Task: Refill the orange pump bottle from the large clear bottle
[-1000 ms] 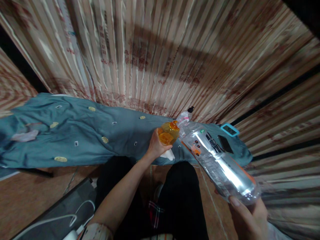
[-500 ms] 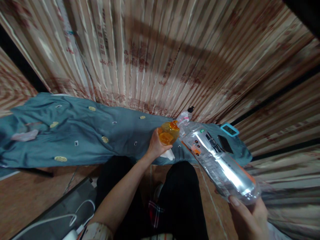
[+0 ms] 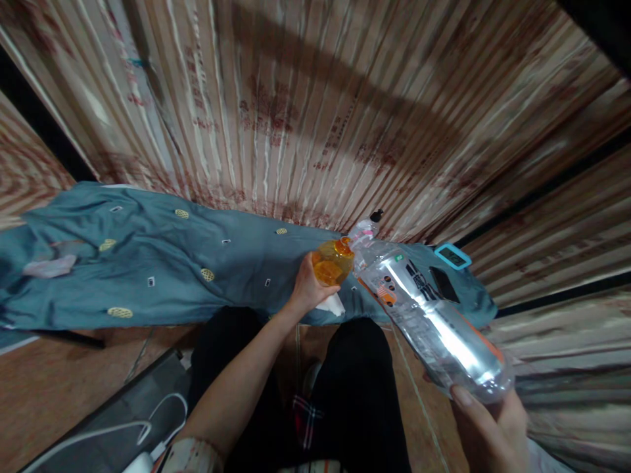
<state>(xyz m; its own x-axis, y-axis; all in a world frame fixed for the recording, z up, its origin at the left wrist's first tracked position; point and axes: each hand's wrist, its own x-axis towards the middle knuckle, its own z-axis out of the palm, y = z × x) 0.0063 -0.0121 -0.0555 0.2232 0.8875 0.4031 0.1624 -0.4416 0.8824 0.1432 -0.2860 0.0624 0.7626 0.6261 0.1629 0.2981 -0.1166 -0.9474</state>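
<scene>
My left hand [image 3: 311,286] is wrapped round a small amber bottle [image 3: 331,263] that stands over the teal cloth. By its base, the end of my right hand [image 3: 486,420] grips a large clear plastic bottle [image 3: 434,315] with a silver and orange label. This bottle is tilted, its neck pointing at the amber bottle's mouth; whether the two touch I cannot tell. Behind them stands a small clear bottle [image 3: 363,230] with a black top. A white tissue-like piece [image 3: 332,303] sticks out below my left hand.
The teal patterned cloth [image 3: 241,263] covers a narrow surface against a striped curtain [image 3: 296,118]. To the right lie a dark phone [image 3: 444,284] and a blue-framed device [image 3: 452,256]. A pinkish crumpled piece [image 3: 52,267] lies far left. A white cable [image 3: 113,427] runs at lower left.
</scene>
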